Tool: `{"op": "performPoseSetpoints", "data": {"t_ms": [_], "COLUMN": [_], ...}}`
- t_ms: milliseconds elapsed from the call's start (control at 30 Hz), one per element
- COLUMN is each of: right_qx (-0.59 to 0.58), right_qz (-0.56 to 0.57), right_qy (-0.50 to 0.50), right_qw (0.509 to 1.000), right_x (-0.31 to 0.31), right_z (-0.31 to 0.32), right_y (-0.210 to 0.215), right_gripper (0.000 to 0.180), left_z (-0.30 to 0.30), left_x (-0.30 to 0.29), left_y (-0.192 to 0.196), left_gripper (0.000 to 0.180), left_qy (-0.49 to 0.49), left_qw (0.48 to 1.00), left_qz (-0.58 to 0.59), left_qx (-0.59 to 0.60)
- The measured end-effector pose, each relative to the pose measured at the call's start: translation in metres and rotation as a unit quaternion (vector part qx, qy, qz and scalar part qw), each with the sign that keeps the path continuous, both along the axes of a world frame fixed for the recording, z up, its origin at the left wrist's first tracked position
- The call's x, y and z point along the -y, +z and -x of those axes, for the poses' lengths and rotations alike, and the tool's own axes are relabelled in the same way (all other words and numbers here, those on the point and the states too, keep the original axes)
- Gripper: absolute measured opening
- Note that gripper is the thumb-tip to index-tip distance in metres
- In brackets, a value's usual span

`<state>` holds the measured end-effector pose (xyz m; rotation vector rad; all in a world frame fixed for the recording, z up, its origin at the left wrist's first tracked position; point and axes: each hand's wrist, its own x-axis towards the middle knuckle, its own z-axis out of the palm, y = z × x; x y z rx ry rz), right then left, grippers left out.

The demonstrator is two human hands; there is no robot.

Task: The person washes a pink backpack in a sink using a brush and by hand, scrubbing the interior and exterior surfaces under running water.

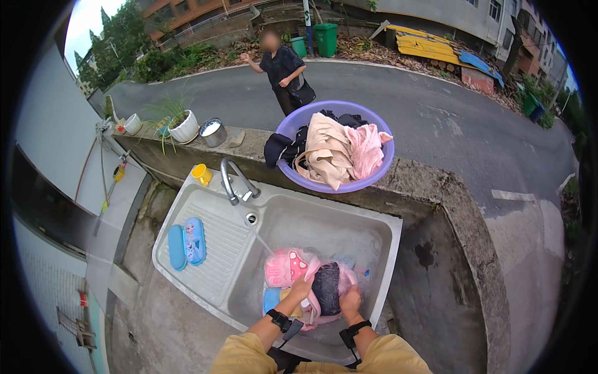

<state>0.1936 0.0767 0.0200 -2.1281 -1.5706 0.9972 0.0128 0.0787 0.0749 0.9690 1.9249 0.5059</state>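
A wet pink child's backpack [283,267] lies in the water of the grey sink basin [246,293], its dark padded panel [326,290] facing up. My left hand [301,292] is closed on a pink strap beside that panel. On the panel's other side my right hand [351,301] grips the bag's pink edge, fingers curled and partly hidden. Water runs from the chrome faucet [228,181] onto the bag. Blue and yellow patches show on the bag near my left wrist.
An open blue pencil case [195,240] rests on the ribbed drainboard [218,218], with a yellow cup [201,174] behind. Along the wall stand a purple basin [286,177] of clothes, a metal pot [213,133] and potted plants [184,128]. A person [281,68] is on the road beyond.
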Motion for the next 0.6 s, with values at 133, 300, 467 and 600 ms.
{"op": "performPoseSetpoints", "data": {"t_ms": [133, 300, 467, 600], "right_qx": [0.091, 0.038, 0.026, -0.009], "right_qz": [-0.065, 0.000, -0.105, -0.119], "right_qy": [0.043, 0.034, 0.043, 0.085], "right_qw": [0.993, 0.999, 0.993, 0.989], "right_x": [-0.003, -0.021, -0.026, -0.034], "right_z": [-0.007, -0.023, -0.022, -0.024], "right_y": [0.010, 0.018, 0.032, 0.050], "right_gripper": [0.030, 0.033, 0.034, 0.044], "left_z": [0.009, 0.003, 0.003, -0.006], "left_x": [0.016, 0.021, 0.032, 0.030], "left_y": [0.018, 0.052, 0.046, 0.067], "left_gripper": [0.054, 0.049, 0.048, 0.046], "left_qy": [0.063, 0.105, 0.136, 0.213], "left_qw": [0.996, 0.986, 0.975, 0.951], "left_qz": [-0.041, -0.054, -0.085, -0.060], "left_qx": [0.047, 0.120, 0.155, 0.216]}}
